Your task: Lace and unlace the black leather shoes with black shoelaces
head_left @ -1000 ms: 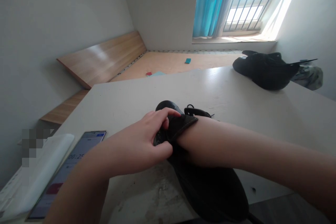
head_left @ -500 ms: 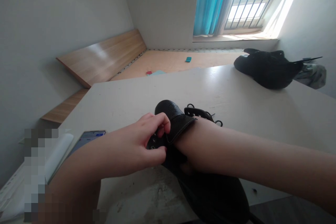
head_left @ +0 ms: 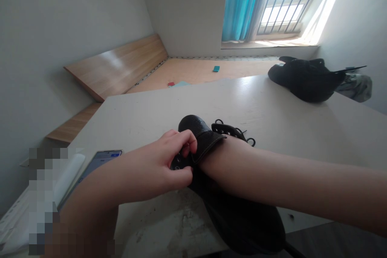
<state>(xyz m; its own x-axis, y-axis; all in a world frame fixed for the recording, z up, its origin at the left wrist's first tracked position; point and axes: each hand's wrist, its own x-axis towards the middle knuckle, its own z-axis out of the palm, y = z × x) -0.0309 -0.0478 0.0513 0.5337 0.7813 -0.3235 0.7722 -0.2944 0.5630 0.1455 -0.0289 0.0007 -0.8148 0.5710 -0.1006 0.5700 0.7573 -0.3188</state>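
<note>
Head view, looking down at the desk [head_left: 145, 117]. One black shoe [head_left: 242, 217] is set near the desk's front edge, its toe pointed away and its heel end kept closest to the wearer. Right forearm [head_left: 290, 177] is passed into the shoe's opening, under the tongue [head_left: 208, 143]. Right hand is hidden inside, so its grip cannot be told.

Left hand [head_left: 167, 161] is placed at the shoe's left side, thumb and forefinger held a narrow gap apart about the left eyelet flap [head_left: 178, 163]; whether the flap is actually pinched cannot be made out. Right eyelet flap [head_left: 228, 130] is spread outward beyond the wrist, loops, apparently of lace, standing along it.

Progress, as judged: the shoe is opened and the arm is put in; the two flaps are not brought together and no tied lace is seen. At the far right of the desk another black item [head_left: 305, 82], probably the matching shoe, is left untouched. A phone [head_left: 99, 161] is partly covered by the left arm.
</note>
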